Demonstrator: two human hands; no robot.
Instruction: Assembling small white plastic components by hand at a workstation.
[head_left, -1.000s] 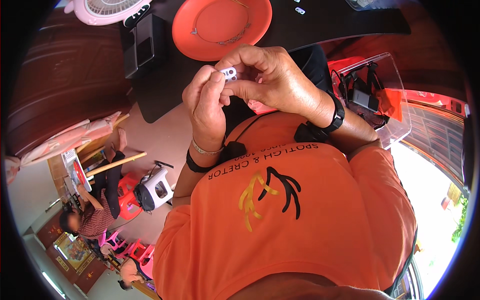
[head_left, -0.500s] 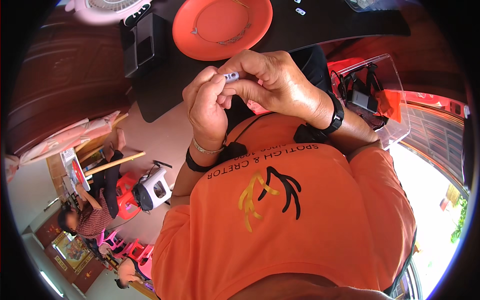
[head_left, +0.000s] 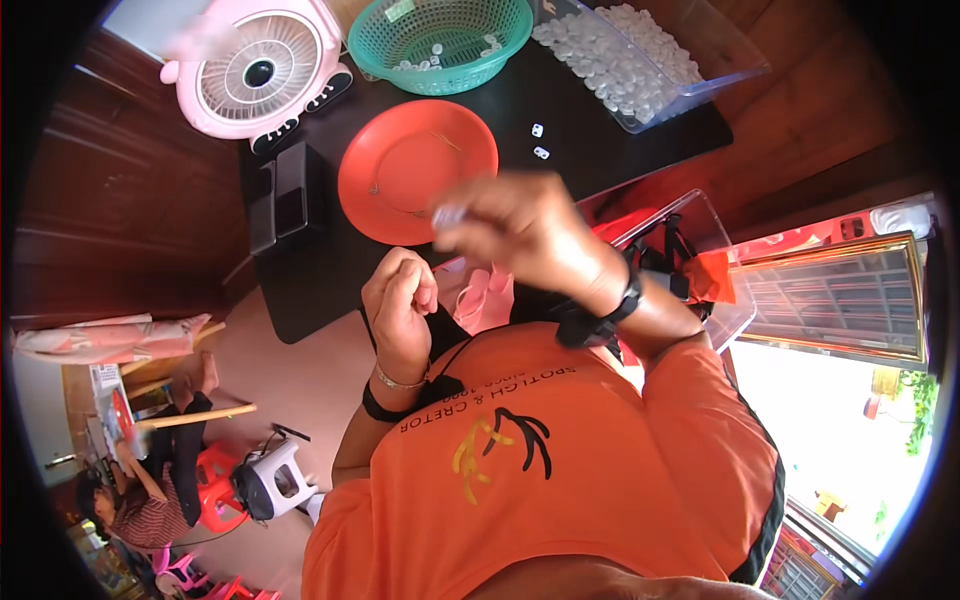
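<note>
My right hand, smeared by motion, is raised over the near right edge of a red round plate. Between its thumb and fingers is a small white plastic piece. My left hand is held just in front of the plate, apart from the right one, its fingers curled into a pinch. Whatever it may hold is hidden or too small to make out. A few thin metal bits lie on the plate. Two small white pieces with dark openings rest on the black table to the right.
Behind the plate stands a green basket holding several white pieces. A clear bin with a heap of white pieces is at back right. A pink fan and black box stand left. Another person sits far left.
My hands were together around the white piece; now they are apart. The right hand has carried the piece up from the left one. The view has tilted, showing more of the table's far side.
</note>
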